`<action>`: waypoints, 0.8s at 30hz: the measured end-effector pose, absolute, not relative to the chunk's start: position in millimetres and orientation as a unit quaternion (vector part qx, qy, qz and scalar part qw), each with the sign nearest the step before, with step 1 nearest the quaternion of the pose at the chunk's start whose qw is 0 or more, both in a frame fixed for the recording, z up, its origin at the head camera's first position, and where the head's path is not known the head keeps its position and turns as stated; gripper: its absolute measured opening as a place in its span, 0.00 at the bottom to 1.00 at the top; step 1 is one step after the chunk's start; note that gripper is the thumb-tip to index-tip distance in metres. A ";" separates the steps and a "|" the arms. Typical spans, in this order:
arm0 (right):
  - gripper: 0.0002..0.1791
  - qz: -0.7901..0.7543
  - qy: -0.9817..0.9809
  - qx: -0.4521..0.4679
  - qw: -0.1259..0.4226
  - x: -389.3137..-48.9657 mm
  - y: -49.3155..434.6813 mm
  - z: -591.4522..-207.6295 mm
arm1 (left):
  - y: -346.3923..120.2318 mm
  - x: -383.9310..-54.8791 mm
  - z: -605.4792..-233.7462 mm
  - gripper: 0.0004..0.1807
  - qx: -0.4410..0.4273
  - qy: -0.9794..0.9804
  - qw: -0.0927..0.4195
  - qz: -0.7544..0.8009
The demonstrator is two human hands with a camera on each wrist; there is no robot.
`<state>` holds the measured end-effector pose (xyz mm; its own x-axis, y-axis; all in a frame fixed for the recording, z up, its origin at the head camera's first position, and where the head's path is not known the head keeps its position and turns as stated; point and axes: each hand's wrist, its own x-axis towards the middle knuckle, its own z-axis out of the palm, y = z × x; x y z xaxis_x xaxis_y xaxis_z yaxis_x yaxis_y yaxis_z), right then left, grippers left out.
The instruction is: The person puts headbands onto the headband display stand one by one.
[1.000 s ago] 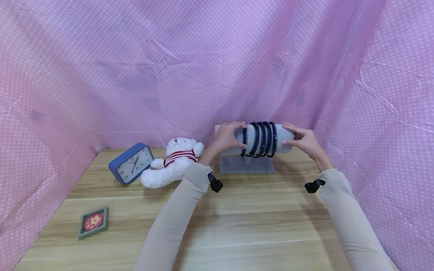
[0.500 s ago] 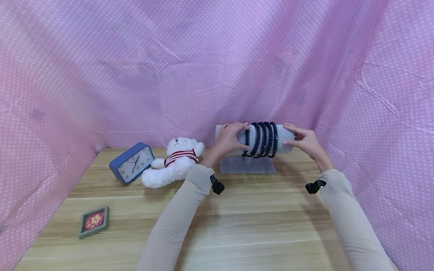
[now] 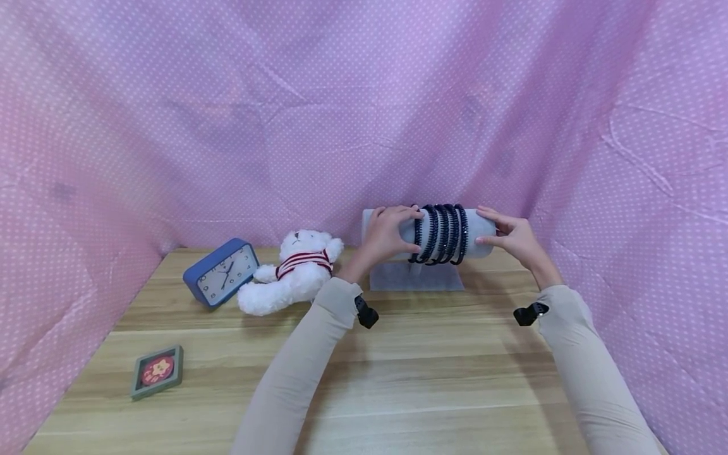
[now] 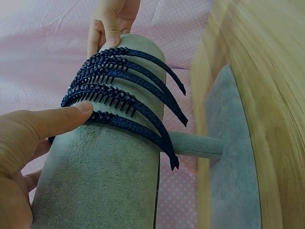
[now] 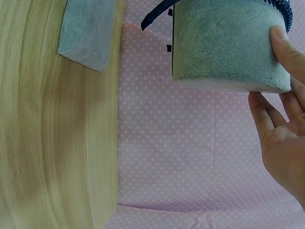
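Note:
Several dark blue beaded headbands (image 3: 447,234) with comb teeth sit side by side over a grey plush cylinder stand (image 3: 482,250). My left hand (image 3: 387,234) spans the cylinder's left part and holds the leftmost headband (image 4: 125,123). In the left wrist view its thumb presses on that band's beaded part; the other fingers are mostly hidden behind the cylinder. At the right end, my right hand (image 3: 514,241) grips the cylinder, thumb on the near side. The right wrist view shows its thumb and fingers (image 5: 262,119) around the cylinder's end rim.
The stand's flat base (image 3: 418,279) rests on the wooden table (image 3: 432,373). Left of it lie a white plush bear (image 3: 304,272), a blue alarm clock (image 3: 222,273) and a small framed star picture (image 3: 157,371). Pink dotted cloth (image 3: 341,114) hangs behind and at the sides.
My left hand and the leftmost headband have slid slightly right along the cylinder, narrowing the gap to the other headbands. My right hand has stayed at the cylinder's end.

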<state>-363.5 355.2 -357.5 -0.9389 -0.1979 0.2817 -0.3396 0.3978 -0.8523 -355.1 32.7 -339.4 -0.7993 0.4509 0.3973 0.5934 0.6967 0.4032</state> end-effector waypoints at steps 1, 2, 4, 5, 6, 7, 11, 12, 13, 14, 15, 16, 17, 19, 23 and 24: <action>0.35 0.525 -0.833 0.162 0.068 -363.7 355.4 -357.9 | 33.0 -354.7 -339.3 0.39 -0.287 -0.910 0.137 -0.265; 0.35 0.526 -0.832 0.162 0.069 -363.5 355.5 -358.0 | 33.4 -354.7 -339.6 0.39 -0.286 -0.910 0.139 -0.264; 0.35 0.526 -0.832 0.162 0.069 -363.2 355.5 -357.8 | 34.1 -354.6 -339.9 0.39 -0.286 -0.911 0.143 -0.260; 0.35 0.526 -0.832 0.162 0.069 -363.3 355.4 -357.7 | 34.4 -354.6 -340.1 0.39 -0.285 -0.912 0.144 -0.258; 0.35 0.526 -0.832 0.162 0.069 -363.3 355.3 -357.7 | 34.6 -354.6 -340.4 0.39 -0.285 -0.912 0.145 -0.255; 0.36 0.526 -0.832 0.161 0.068 -363.3 355.2 -357.6 | 34.8 -354.7 -340.6 0.39 -0.285 -0.913 0.147 -0.253; 0.36 0.521 -0.836 0.156 0.066 -363.5 355.2 -357.4 | 34.9 -354.6 -340.9 0.39 -0.283 -0.914 0.148 -0.250; 0.36 0.519 -0.838 0.155 0.066 -363.5 355.3 -357.3 | 34.8 -354.5 -340.9 0.39 -0.283 -0.914 0.148 -0.251; 0.36 0.518 -0.839 0.154 0.065 -363.5 355.5 -357.1 | 34.8 -354.6 -340.9 0.38 -0.283 -0.914 0.147 -0.251; 0.36 0.517 -0.839 0.154 0.066 -363.8 355.7 -357.5 | 34.8 -354.5 -340.9 0.38 -0.283 -0.914 0.147 -0.251; 0.36 0.518 -0.839 0.154 0.066 -364.3 355.7 -358.0 | 34.7 -354.5 -341.0 0.39 -0.283 -0.914 0.146 -0.252; 0.36 0.519 -0.838 0.155 0.066 -362.3 354.2 -355.8 | 34.6 -354.7 -341.2 0.39 -0.283 -0.914 0.146 -0.253; 0.36 0.520 -0.837 0.156 0.066 -361.0 353.0 -354.3 | 34.6 -354.9 -341.4 0.39 -0.283 -0.913 0.145 -0.255; 0.35 0.522 -0.836 0.158 0.067 -361.5 352.9 -354.7 | 34.4 -355.0 -341.4 0.39 -0.284 -0.913 0.145 -0.255; 0.35 0.516 -0.838 0.160 0.070 -363.6 354.4 -357.1 | 34.5 -355.8 -342.3 0.40 -0.287 -0.912 0.147 -0.253; 0.35 0.515 -0.839 0.161 0.071 -365.1 355.7 -358.7 | 34.5 -355.7 -342.3 0.41 -0.288 -0.912 0.147 -0.253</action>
<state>-365.1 355.7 -358.7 -0.9383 -0.1968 0.2843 -0.3426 0.4184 -0.8412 -355.7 34.5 -342.3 -0.7904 0.4509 0.4148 0.6002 0.7058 0.3764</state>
